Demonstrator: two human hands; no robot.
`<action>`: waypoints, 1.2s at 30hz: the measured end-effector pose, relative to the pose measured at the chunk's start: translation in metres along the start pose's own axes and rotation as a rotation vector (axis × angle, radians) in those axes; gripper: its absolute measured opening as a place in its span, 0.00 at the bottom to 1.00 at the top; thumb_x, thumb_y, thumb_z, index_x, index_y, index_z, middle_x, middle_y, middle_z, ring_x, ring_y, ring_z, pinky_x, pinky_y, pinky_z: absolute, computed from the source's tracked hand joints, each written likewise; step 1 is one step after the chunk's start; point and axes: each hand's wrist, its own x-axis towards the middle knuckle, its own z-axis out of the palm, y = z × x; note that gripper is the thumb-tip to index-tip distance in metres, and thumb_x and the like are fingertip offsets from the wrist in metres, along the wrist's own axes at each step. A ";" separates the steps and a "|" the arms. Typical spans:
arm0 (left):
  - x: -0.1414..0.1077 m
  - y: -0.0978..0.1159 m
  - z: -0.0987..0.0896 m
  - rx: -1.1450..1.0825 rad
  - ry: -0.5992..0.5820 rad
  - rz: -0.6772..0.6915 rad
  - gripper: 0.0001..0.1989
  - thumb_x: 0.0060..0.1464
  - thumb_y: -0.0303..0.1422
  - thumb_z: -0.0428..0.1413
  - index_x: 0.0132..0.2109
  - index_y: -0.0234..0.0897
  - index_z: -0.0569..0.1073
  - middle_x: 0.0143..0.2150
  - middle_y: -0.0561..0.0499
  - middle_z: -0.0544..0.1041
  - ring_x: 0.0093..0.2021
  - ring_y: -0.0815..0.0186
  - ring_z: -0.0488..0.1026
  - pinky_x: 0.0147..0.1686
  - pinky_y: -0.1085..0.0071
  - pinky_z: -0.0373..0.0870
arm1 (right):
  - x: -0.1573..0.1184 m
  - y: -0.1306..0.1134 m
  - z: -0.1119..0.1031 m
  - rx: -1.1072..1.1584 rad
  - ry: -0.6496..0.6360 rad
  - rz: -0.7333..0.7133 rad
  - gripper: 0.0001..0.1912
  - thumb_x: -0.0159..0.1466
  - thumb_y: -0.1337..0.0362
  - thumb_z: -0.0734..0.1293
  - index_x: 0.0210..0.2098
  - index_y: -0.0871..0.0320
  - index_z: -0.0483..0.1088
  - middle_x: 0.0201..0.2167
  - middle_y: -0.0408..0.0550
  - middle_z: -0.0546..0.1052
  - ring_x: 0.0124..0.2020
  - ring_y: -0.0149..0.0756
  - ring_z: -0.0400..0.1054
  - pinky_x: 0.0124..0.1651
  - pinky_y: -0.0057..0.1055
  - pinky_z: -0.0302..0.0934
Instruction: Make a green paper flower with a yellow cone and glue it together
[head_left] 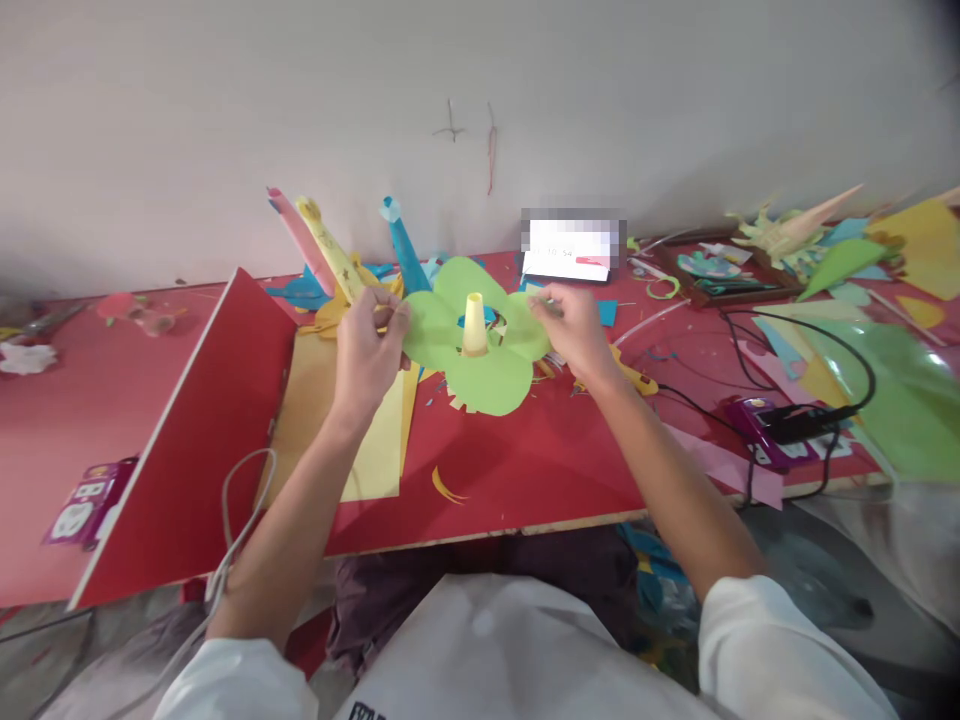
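Note:
Between my hands is a green paper flower [491, 385] with broad rounded petals and an opening at its middle. A pale yellow paper cone [475, 325] stands up in that opening. My left hand [373, 335] pinches the left petal between thumb and fingers. The right petal's outer edge is gripped by my right hand [574, 325], thumb and index finger pressed together. Behind the flower, a blue paper tube [403, 245] and a yellow paper tube [330, 245] lean upright beside a pink one [300, 238].
A red divider board [202, 430] rises at the left. Pale yellow sheets [379, 455] lie by my left forearm. A yellow glue gun [634, 375] with a black cable rests near my right forearm. A purple power strip [772, 430] sits at the right. A lit screen [566, 248] stands behind.

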 end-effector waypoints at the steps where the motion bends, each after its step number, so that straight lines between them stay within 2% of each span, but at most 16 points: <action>1: -0.002 -0.007 0.001 0.010 -0.008 -0.029 0.11 0.65 0.41 0.61 0.41 0.42 0.68 0.27 0.58 0.72 0.17 0.75 0.65 0.14 0.76 0.62 | -0.003 0.004 0.002 -0.073 -0.021 -0.006 0.26 0.69 0.37 0.68 0.29 0.52 0.72 0.26 0.47 0.74 0.33 0.42 0.68 0.37 0.37 0.61; 4: -0.010 -0.030 0.004 0.067 -0.044 -0.106 0.10 0.64 0.40 0.60 0.40 0.42 0.67 0.27 0.58 0.73 0.17 0.73 0.67 0.15 0.75 0.63 | -0.010 0.017 0.009 -0.246 -0.079 -0.013 0.26 0.71 0.39 0.64 0.28 0.53 0.70 0.27 0.49 0.75 0.32 0.43 0.68 0.38 0.38 0.59; 8: -0.020 -0.055 0.007 0.172 -0.103 -0.140 0.09 0.64 0.39 0.57 0.40 0.42 0.65 0.26 0.58 0.73 0.18 0.71 0.69 0.17 0.74 0.62 | -0.020 0.034 0.020 -0.367 -0.155 0.010 0.27 0.72 0.39 0.60 0.29 0.53 0.68 0.27 0.50 0.76 0.32 0.45 0.68 0.37 0.37 0.56; 12: -0.026 -0.074 0.008 0.274 -0.155 -0.164 0.07 0.65 0.38 0.54 0.40 0.43 0.64 0.25 0.58 0.72 0.19 0.69 0.68 0.23 0.72 0.61 | -0.027 0.046 0.028 -0.467 -0.189 -0.001 0.21 0.74 0.47 0.60 0.32 0.53 0.71 0.29 0.51 0.77 0.33 0.46 0.69 0.37 0.37 0.55; 17: -0.028 -0.090 0.010 0.460 -0.152 -0.124 0.06 0.65 0.36 0.55 0.39 0.43 0.66 0.24 0.58 0.70 0.23 0.67 0.63 0.29 0.70 0.57 | -0.032 0.049 0.036 -0.624 -0.232 0.041 0.12 0.72 0.58 0.63 0.36 0.53 0.75 0.29 0.51 0.78 0.32 0.47 0.70 0.36 0.37 0.54; 20: -0.031 -0.096 0.011 0.581 -0.167 -0.124 0.04 0.66 0.36 0.54 0.41 0.43 0.68 0.26 0.56 0.72 0.26 0.64 0.65 0.32 0.69 0.58 | -0.038 0.045 0.041 -0.698 -0.263 0.084 0.12 0.73 0.60 0.63 0.40 0.55 0.77 0.30 0.54 0.79 0.34 0.50 0.71 0.37 0.39 0.57; 23: -0.035 -0.099 0.011 0.727 -0.165 -0.043 0.07 0.68 0.38 0.54 0.49 0.42 0.73 0.34 0.49 0.78 0.35 0.57 0.74 0.36 0.66 0.64 | -0.045 0.038 0.041 -0.732 -0.247 0.032 0.15 0.76 0.59 0.60 0.48 0.56 0.78 0.34 0.57 0.81 0.38 0.54 0.74 0.40 0.41 0.62; 26: -0.035 -0.103 0.009 0.793 -0.127 0.206 0.20 0.68 0.42 0.55 0.62 0.40 0.74 0.55 0.38 0.80 0.55 0.48 0.76 0.51 0.57 0.72 | -0.050 0.028 0.035 -0.716 -0.186 -0.119 0.21 0.77 0.58 0.58 0.61 0.57 0.74 0.52 0.65 0.80 0.54 0.62 0.72 0.50 0.51 0.68; 28: -0.034 -0.107 0.007 0.763 -0.192 0.350 0.25 0.70 0.46 0.55 0.67 0.40 0.73 0.67 0.36 0.75 0.67 0.46 0.70 0.64 0.50 0.68 | -0.051 0.021 0.027 -0.686 -0.210 -0.196 0.23 0.78 0.58 0.57 0.67 0.58 0.70 0.60 0.66 0.76 0.62 0.65 0.68 0.59 0.58 0.67; 31: -0.031 -0.113 0.009 0.726 -0.359 0.432 0.28 0.70 0.52 0.54 0.69 0.43 0.73 0.76 0.40 0.67 0.77 0.46 0.59 0.76 0.45 0.52 | -0.052 0.016 0.018 -0.623 -0.371 -0.298 0.24 0.78 0.57 0.59 0.69 0.56 0.69 0.65 0.62 0.74 0.70 0.61 0.64 0.71 0.59 0.61; 34: -0.032 -0.118 0.015 0.762 -0.460 0.420 0.32 0.69 0.55 0.54 0.71 0.45 0.72 0.80 0.41 0.62 0.81 0.44 0.51 0.80 0.39 0.37 | -0.057 0.021 0.016 -0.592 -0.521 -0.356 0.28 0.77 0.54 0.62 0.74 0.53 0.64 0.71 0.58 0.71 0.76 0.59 0.59 0.77 0.62 0.55; 36: -0.034 -0.119 0.019 0.794 -0.507 0.405 0.33 0.69 0.55 0.54 0.73 0.46 0.70 0.81 0.41 0.60 0.82 0.43 0.49 0.80 0.38 0.32 | -0.062 0.027 0.019 -0.604 -0.579 -0.355 0.33 0.76 0.52 0.63 0.77 0.53 0.59 0.75 0.58 0.67 0.79 0.59 0.55 0.79 0.64 0.52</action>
